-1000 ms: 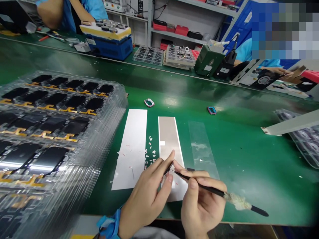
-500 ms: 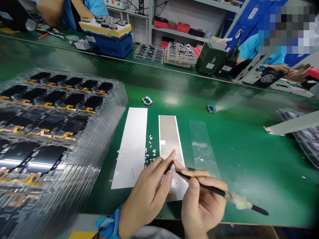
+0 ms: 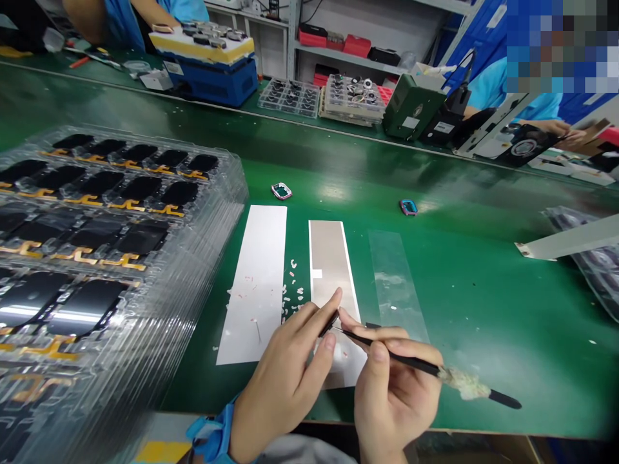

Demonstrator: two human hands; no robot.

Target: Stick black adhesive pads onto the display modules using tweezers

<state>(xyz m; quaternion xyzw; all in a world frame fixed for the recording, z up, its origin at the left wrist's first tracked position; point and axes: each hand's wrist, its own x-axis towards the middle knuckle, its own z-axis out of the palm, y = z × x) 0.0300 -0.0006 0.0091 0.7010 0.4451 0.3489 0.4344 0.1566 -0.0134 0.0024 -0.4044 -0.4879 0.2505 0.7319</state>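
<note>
My left hand [image 3: 285, 380] pinches a small dark part [image 3: 331, 321] between thumb and forefinger, low at the centre of the view. My right hand [image 3: 391, 393] grips black tweezers [image 3: 425, 367] whose handle is wrapped in pale tape; their tip touches the dark part. Both hands hover over a grey strip [image 3: 333, 283] on the green mat [image 3: 474, 303]. A white strip [image 3: 256, 283] lies to its left and a clear film strip [image 3: 394, 283] to its right. Small white scraps [image 3: 293, 290] are scattered between the white and grey strips.
A tall stack of clear trays [image 3: 106, 245] holding black screen parts fills the left. Two small framed parts [image 3: 281, 191] [image 3: 409, 207] lie farther out on the mat. A white bar [image 3: 570, 240] reaches in from the right. Across the bench, other people in blue work among machines and trays.
The view has drifted slightly; my hands keep the same pinch and tweezer hold at the grey strip.
</note>
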